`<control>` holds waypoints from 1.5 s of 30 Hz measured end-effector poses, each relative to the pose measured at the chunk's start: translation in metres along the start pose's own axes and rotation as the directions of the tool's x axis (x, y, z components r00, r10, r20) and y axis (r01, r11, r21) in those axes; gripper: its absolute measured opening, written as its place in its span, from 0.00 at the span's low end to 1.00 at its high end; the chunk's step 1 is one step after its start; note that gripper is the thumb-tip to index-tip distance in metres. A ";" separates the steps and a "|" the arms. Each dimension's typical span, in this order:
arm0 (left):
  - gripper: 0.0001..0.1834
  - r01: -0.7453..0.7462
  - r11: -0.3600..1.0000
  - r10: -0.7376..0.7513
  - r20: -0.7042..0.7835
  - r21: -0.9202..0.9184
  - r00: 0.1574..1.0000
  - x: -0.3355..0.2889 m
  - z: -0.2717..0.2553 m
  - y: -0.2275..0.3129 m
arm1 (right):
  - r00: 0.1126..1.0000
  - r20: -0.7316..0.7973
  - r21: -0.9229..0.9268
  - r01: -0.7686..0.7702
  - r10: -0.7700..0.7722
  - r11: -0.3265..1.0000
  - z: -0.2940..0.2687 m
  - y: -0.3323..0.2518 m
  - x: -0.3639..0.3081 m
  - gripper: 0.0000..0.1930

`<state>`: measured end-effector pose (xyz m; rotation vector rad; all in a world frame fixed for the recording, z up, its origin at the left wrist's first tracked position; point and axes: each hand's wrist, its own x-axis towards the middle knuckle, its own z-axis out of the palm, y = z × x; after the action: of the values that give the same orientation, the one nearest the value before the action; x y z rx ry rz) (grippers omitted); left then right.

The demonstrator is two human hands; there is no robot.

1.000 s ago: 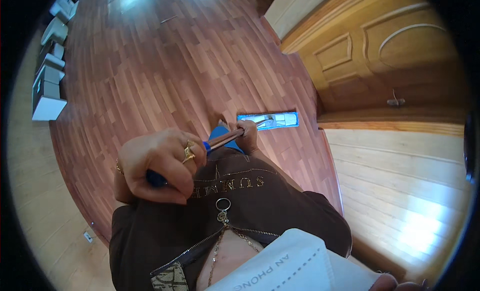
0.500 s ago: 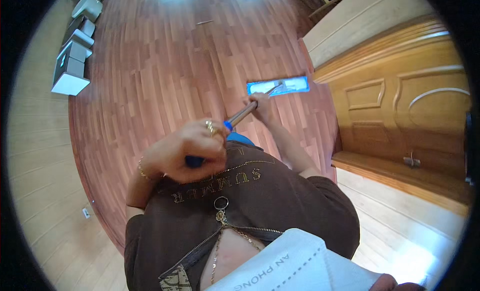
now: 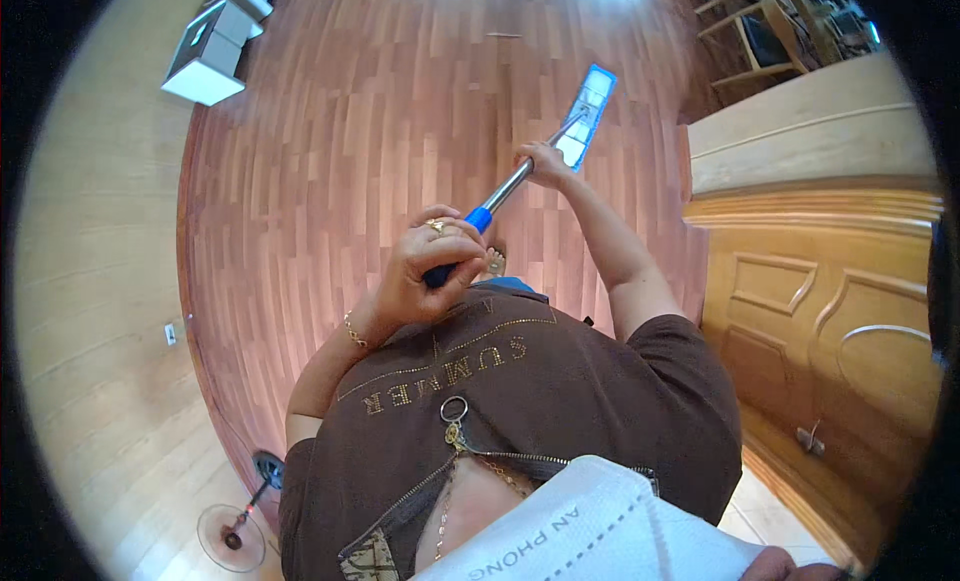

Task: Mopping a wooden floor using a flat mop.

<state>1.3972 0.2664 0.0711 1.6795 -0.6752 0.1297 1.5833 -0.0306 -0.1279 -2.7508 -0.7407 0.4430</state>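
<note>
A flat floor mop with a metal pole [image 3: 508, 189] slants from near my chest out to the far right. My left hand [image 3: 432, 261] is wrapped round the blue grip at its near end. Farther down the pole, my right hand [image 3: 545, 165] grips the metal part with the arm stretched forward. The mop head [image 3: 590, 111], a long white and blue rectangle, lies on the wooden floor [image 3: 380, 131] just beyond my right hand, its long side pointing away from me. Part of a foot [image 3: 495, 261] shows below the pole.
A wooden panelled door [image 3: 800, 311] stands at my right. White and grey box-shaped units [image 3: 205, 61] line the far left wall. Wooden chairs [image 3: 765, 41] are at the far right. A standing fan [image 3: 235, 536] is at the lower left. A thin stick-like piece [image 3: 503, 35] lies far ahead.
The mop head has swung from lying crosswise to pointing away from me, and sits farther out. My right arm reaches farther forward. The view has shifted, bringing the fan and more chairs in.
</note>
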 end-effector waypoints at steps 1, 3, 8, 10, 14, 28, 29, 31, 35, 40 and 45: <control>0.02 0.008 1.000 -0.008 -0.011 0.008 1.000 -0.003 -0.009 0.002 | 0.999 0.000 0.024 0.040 -0.040 0.999 0.005 -0.008 0.014 0.08; 0.02 0.043 0.996 -0.037 -0.081 0.077 0.996 -0.010 -0.023 0.010 | 0.993 0.034 0.013 0.109 -0.110 0.994 0.015 -0.026 0.042 0.10; 0.04 0.094 0.973 -0.055 -0.185 0.209 0.981 -0.033 -0.039 0.045 | 0.947 0.072 0.242 0.289 -0.314 0.926 0.053 -0.079 0.087 0.05; 0.04 0.097 0.957 -0.050 -0.177 0.272 0.983 -0.039 -0.036 0.068 | 0.897 0.015 0.291 0.420 -0.443 0.860 0.071 -0.099 0.097 0.04; 0.05 0.181 0.913 -0.104 -0.219 0.366 0.970 -0.080 0.067 0.117 | 0.835 0.106 0.274 0.498 -0.540 0.823 0.107 -0.113 0.002 0.09; 0.15 0.054 0.838 -0.041 -0.037 0.543 0.998 -0.201 0.035 0.229 | 0.562 -0.045 0.216 0.813 -0.826 0.541 0.164 -0.317 -0.092 0.14; 0.15 0.022 0.851 -0.016 -0.015 0.525 1.000 -0.207 0.028 0.237 | 0.541 -0.131 0.194 0.836 -0.831 0.514 0.165 -0.324 -0.101 0.08; 0.16 -0.016 0.885 0.023 -0.008 0.465 1.000 -0.223 0.020 0.250 | 0.563 -0.062 0.255 0.807 -0.824 0.533 0.161 -0.332 -0.117 0.08; 0.17 -0.109 0.902 0.084 0.077 0.417 0.994 -0.237 0.011 0.265 | 0.671 0.024 0.284 0.707 -0.741 0.648 0.144 -0.327 -0.152 0.07; 0.17 -0.181 0.943 0.140 0.160 0.280 0.977 -0.231 0.011 0.251 | 0.845 0.106 0.123 0.512 -0.524 0.850 0.125 -0.292 -0.183 0.10; 0.14 -0.337 0.941 0.320 0.217 0.043 0.922 -0.214 0.010 0.211 | 0.921 -0.190 0.096 0.364 -0.341 0.927 0.115 -0.249 -0.208 0.12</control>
<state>1.1134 0.3193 0.1568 1.6574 -1.1226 0.2248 1.2613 0.0886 -0.1074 -2.4229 -1.0933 0.1692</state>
